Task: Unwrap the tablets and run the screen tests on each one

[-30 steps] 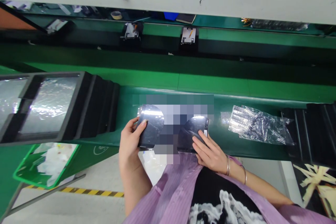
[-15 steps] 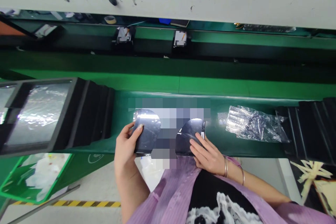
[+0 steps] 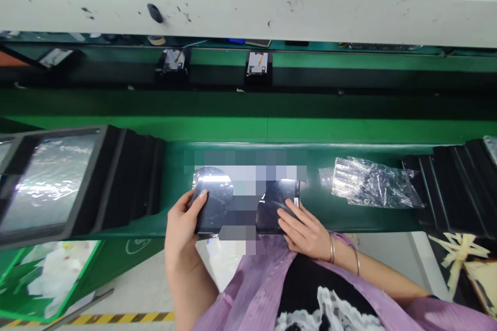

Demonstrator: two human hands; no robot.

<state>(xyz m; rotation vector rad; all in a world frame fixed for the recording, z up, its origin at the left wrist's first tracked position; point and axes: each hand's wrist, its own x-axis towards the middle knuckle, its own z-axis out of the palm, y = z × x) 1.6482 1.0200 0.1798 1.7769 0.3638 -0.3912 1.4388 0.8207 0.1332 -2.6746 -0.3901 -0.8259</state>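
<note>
The left hand (image 3: 182,232) gripped a glossy dark sheet with a rounded edge (image 3: 213,199), thumb across its face and the other fingers hidden behind it, while the right hand (image 3: 305,232) lay on a second dark sheet (image 3: 276,207), its fingers (image 3: 295,220) extended and slightly spread, with no clear grip shown. Both sheets lay at the near edge of the green worktop (image 3: 174,176), a pixelated patch hiding the area between them. A crumpled clear plastic bag (image 3: 373,183) lay to the right, just beside a ribbed black pad (image 3: 446,186), and a second ribbed black pad (image 3: 132,186) stood to the left.
</note>
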